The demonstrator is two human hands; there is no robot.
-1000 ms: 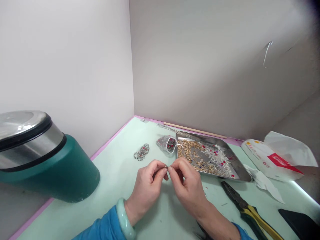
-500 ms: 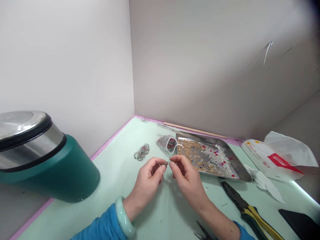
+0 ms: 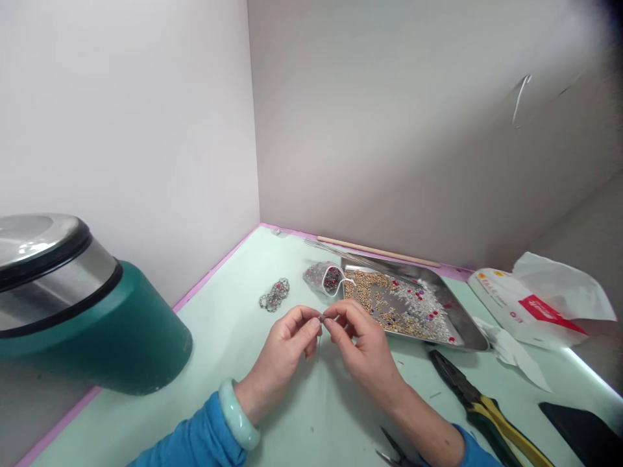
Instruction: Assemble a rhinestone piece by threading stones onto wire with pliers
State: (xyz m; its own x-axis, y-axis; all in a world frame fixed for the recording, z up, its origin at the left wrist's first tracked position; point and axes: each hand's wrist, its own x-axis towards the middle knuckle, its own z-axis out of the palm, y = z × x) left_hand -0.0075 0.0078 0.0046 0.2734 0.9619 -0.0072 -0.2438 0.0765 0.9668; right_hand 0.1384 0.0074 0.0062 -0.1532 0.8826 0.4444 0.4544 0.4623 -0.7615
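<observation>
My left hand (image 3: 287,350) and my right hand (image 3: 363,347) meet fingertip to fingertip over the pale green table (image 3: 233,344). Both pinch a tiny beaded piece on thin wire (image 3: 321,319), too small to make out in detail. A pale green bangle (image 3: 232,415) sits on my left wrist above a blue sleeve. Just behind my right hand lies a metal tray (image 3: 467,324) strewn with gold, silver and red beads. A finished beaded ornament (image 3: 275,295) lies on the table beyond my left hand.
A green bin with a steel lid (image 3: 82,311) stands at the left. A small bag of beads (image 3: 326,277) leans at the tray's left end. Yellow-handled pliers (image 3: 479,405), small cutters (image 3: 394,451), a white plastic bag (image 3: 535,301), a dark object (image 3: 581,434) and a wooden stick (image 3: 379,251) lie around.
Both hands have shifted slightly away from me and stay pinched together on the small piece. The view has tilted a little, and the cutters have come into sight at the bottom edge.
</observation>
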